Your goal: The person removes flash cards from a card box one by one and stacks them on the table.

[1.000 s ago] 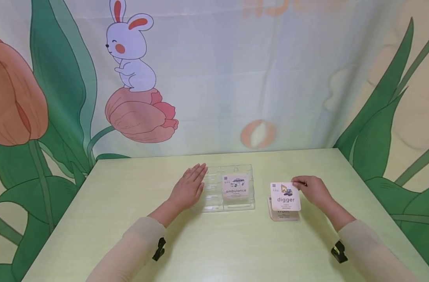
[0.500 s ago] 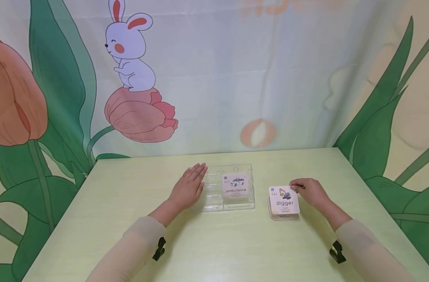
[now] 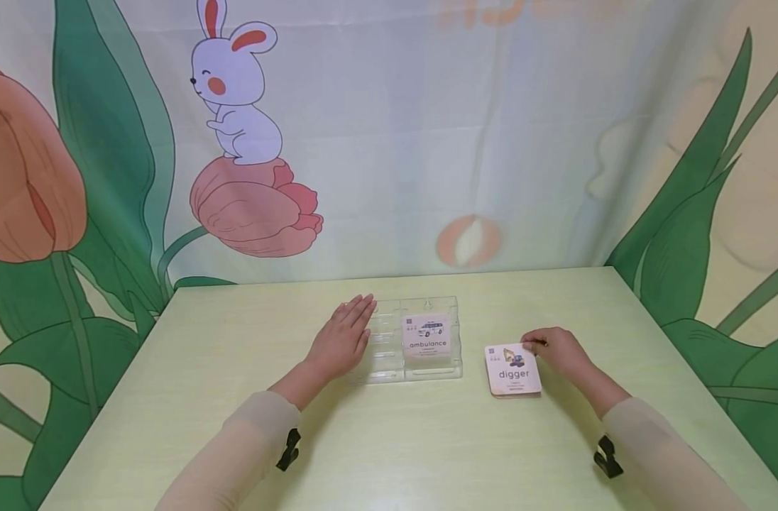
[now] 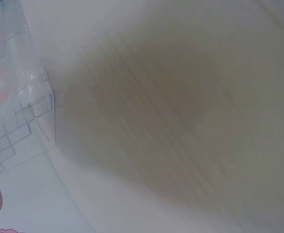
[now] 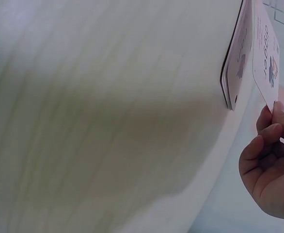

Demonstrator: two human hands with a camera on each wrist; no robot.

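My right hand (image 3: 560, 351) pinches a square card printed "digger" (image 3: 514, 373) by its upper right corner. Beneath that card lies a small stack of cards (image 5: 235, 73); in the right wrist view the held card stands tilted above the stack. My left hand (image 3: 341, 337) lies with straight fingers over the left part of a clear plastic rack (image 3: 425, 374). A card printed "ambulance" (image 3: 428, 336) sits in the rack's right half. In the left wrist view one corner of the rack (image 4: 28, 104) shows at the left edge.
The pale yellow-green table (image 3: 389, 447) ends at a printed cloth backdrop (image 3: 376, 142) with a rabbit and tulips. A black clip (image 3: 289, 449) hangs at the left sleeve, another black clip (image 3: 608, 458) at the right one.
My right hand has brought the digger card down and slightly left over the stack, covering the "train" card in the head view. The left hand and rack have stayed still.
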